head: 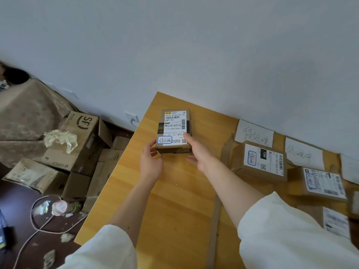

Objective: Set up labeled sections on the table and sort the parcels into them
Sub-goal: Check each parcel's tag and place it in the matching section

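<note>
Fingers of the left hand (150, 162) curl round the near left corner of a small cardboard parcel (174, 131), thumb against its side; the right hand (196, 152) presses straight fingers on its near right edge and label, gripping nothing; both hands sit equally close, at the parcel's near end. It rests on the wooden table (174, 200), well to the left of the paper section labels (254, 135) against the wall; its long axis runs away from the person, so any shift toward those labels would go sideways, rightward. A blue-ringed handwritten tag marks its near corner. Below the labels lie other parcels (260, 162). Left of the table, an open SF Express carton (77, 140) on the floor has crumpled plastic lying across its top.
</note>
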`<state>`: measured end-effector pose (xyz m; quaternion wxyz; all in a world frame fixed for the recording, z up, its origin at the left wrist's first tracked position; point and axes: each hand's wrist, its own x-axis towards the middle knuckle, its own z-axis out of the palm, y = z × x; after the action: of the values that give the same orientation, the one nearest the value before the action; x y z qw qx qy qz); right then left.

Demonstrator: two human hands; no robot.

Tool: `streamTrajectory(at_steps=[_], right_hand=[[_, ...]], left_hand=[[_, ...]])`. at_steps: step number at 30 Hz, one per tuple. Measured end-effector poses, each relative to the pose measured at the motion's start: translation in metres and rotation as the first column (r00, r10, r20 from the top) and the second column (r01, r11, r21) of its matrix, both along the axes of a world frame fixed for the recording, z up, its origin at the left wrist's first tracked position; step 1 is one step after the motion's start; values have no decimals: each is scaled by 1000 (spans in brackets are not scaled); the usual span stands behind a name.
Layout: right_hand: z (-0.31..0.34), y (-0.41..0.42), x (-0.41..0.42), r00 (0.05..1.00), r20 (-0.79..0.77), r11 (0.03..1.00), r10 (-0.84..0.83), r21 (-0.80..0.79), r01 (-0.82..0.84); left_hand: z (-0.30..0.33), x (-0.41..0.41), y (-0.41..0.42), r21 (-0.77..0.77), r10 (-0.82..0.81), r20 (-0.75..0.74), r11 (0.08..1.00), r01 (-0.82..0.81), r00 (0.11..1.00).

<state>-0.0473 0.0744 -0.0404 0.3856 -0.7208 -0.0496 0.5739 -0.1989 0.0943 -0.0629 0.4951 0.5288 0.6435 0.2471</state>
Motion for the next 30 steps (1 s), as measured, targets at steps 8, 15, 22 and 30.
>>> streamTrajectory(at_steps=[8, 15, 22, 30], right_hand=[[15, -33, 2, 998, -11, 997, -54, 56, 55], [43, -91, 8, 992, -65, 984, -104, 141, 112], [56, -172, 21, 967, -142, 959, -212, 163, 234], [56, -253, 45, 943, -137, 942, -304, 103, 318]], left_hand=[[7, -4, -21, 20, -15, 64, 1000, 14, 998], [13, -4, -55, 22, -75, 103, 997, 73, 992], [11, -1, -105, -86, -114, 130, 988, 126, 985], [7, 25, -149, -151, -223, 61, 961, 230, 973]])
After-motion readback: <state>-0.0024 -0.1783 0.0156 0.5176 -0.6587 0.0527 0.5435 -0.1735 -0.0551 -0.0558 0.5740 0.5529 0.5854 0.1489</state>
